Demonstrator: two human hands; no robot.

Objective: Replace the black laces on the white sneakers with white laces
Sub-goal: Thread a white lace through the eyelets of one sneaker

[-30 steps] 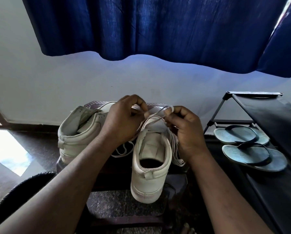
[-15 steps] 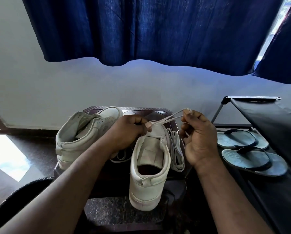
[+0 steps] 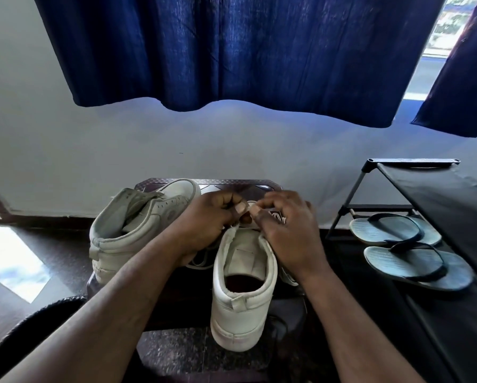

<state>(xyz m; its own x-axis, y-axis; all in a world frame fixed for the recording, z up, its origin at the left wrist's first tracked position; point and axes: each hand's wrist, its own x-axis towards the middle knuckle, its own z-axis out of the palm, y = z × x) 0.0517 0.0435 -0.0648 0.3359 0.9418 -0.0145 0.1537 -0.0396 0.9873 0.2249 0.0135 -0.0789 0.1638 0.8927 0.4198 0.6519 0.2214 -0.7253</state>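
Two white sneakers stand on a dark stool [image 3: 259, 186]. The near sneaker [image 3: 242, 294] points away from me, heel toward me. My left hand [image 3: 212, 217] and my right hand [image 3: 287, 228] meet over its front, fingertips together, each pinching the white lace [image 3: 236, 225] where it enters the shoe. The eyelets are hidden under my hands. The other sneaker [image 3: 137, 225] lies tilted to the left, with no lace visible in it. Loose white lace loops [image 3: 201, 261] lie between the two shoes. A dark lace [image 3: 280, 324] lies by the near sneaker's heel.
A black shoe rack [image 3: 436, 194] stands at the right with a pair of blue flip-flops [image 3: 414, 252] on its lower shelf. A blue curtain [image 3: 231, 51] hangs above against the white wall. A dark round object [image 3: 38, 324] sits at the lower left on the dark floor.
My right hand pulled the lace out to the right, then came back down. Both hands are now together low over the near sneaker's front.
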